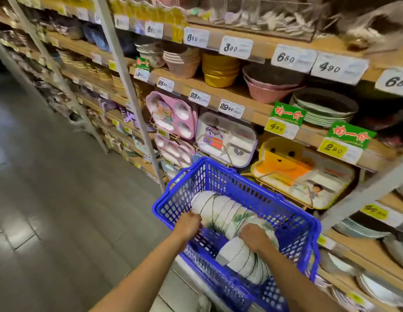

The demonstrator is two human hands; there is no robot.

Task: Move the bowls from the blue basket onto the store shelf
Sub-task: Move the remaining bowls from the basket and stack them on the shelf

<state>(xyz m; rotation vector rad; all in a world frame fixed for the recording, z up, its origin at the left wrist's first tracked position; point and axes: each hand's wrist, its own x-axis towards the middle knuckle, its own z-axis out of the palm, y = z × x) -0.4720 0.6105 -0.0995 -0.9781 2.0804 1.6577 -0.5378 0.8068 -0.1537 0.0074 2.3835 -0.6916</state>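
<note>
A blue plastic basket (259,197) stands at lower centre, against the store shelf (248,97). Inside it lie two stacks of white bowls on their sides. The far stack of bowls (220,210) is bound with thin string. My left hand (188,224) grips that stack at its left end. My right hand (254,238) rests with fingers closed over its right end. The near stack of bowls (241,258) lies below my right hand, partly hidden by my wrist.
Shelves hold stacked pink bowls (270,91), yellow bowls (218,68), plates (324,111) and children's divided trays (171,115) with price tags along the edges. More plates (376,287) sit on low shelves at right. Grey tiled aisle floor (49,210) lies to the left.
</note>
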